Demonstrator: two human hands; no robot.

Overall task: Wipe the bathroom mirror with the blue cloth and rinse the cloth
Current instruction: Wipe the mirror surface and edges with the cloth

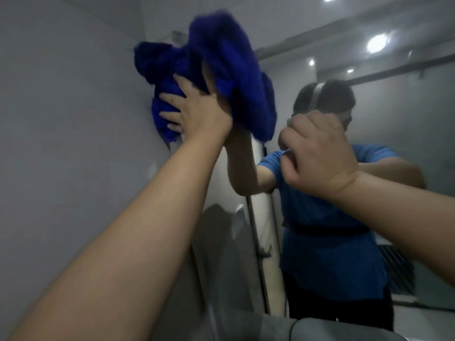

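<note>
Blue cloth [157, 70] sits bunched high on the mirror [406, 134], beside the grey wall [61, 94] at left, pressed there by the left hand [197, 112], fingers spread; the right hand [317, 153] (curled, holding nothing) hangs near the glass.

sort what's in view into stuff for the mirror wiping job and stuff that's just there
In the job:
- blue cloth
- left hand, pressing the cloth to the glass
- mirror

Just there:
- right hand, a raised fist holding nothing
- grey wall
- ceiling lights, seen as reflections
</note>
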